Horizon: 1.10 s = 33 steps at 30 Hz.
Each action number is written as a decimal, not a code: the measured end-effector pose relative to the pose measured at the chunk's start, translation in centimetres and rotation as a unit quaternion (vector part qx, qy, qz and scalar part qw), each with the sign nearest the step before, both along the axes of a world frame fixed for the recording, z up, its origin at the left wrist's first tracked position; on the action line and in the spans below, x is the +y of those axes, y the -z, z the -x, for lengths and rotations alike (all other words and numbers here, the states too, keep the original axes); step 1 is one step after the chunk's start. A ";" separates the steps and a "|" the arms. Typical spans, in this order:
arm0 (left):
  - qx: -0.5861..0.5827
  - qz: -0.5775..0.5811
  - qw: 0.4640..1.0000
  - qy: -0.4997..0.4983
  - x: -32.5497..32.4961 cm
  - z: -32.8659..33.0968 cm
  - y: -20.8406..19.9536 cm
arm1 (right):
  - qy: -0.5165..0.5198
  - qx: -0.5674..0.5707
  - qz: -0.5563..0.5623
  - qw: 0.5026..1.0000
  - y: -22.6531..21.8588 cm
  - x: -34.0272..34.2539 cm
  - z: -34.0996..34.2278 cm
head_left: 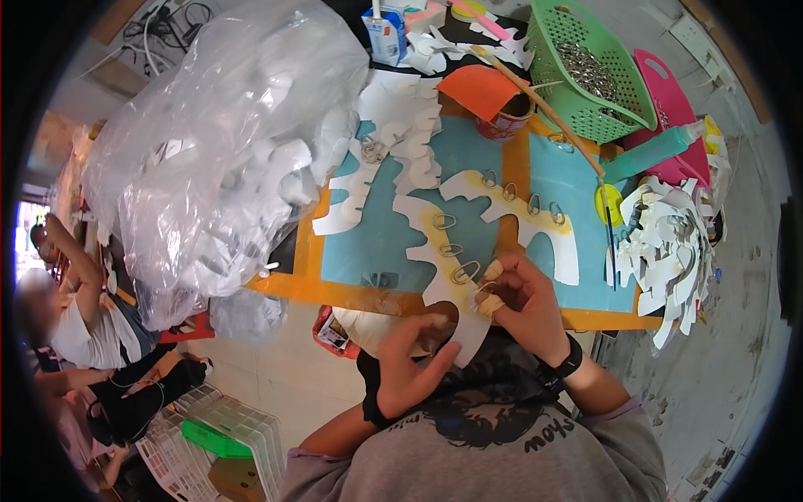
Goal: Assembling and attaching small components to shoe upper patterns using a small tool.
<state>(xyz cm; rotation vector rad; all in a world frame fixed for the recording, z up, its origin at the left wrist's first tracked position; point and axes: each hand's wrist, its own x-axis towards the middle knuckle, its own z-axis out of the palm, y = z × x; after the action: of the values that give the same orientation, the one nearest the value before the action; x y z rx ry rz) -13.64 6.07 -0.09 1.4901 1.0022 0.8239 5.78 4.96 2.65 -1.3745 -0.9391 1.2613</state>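
A white cut-out piece with a scalloped edge (437,247) lies slanting over the table's front edge, with several oval metal rings (452,249) along a yellowish strip. My right hand (529,308), with beige tape on thumb and forefinger, pinches a small metal ring at the piece's lower part; the fingertips partly hide it. Beside the lower end of the piece is my left hand (411,361), thumb and forefinger apart; whether it touches the piece I cannot tell. A second white cut-out piece (539,230) with several rings lies to the right.
A big clear bag of white pieces (226,151) fills the left. Stacked white pieces (665,243) hang over the right edge. Behind stand a green basket of metal rings (544,50), a pink basket (669,100), a red tub (502,125) and a wooden stick (552,117). People sit at far left.
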 end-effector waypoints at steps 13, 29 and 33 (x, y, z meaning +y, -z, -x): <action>0.026 -0.038 0.999 0.010 1.4 -3.0 -1.5 | -0.045 -0.073 0.002 0.996 1.0 -0.4 -0.1; -0.109 0.032 0.991 0.071 3.0 -1.8 -0.4 | -0.019 0.120 0.087 0.989 -0.7 -0.2 1.0; -0.013 -0.048 0.996 0.068 3.5 -2.4 -1.9 | -0.044 0.160 0.082 0.983 -0.7 -0.1 0.1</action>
<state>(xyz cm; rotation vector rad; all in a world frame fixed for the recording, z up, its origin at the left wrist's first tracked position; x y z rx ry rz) -11.27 9.53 1.77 1.6073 0.8413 0.8008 5.65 4.86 3.39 -1.2161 -0.6890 1.6011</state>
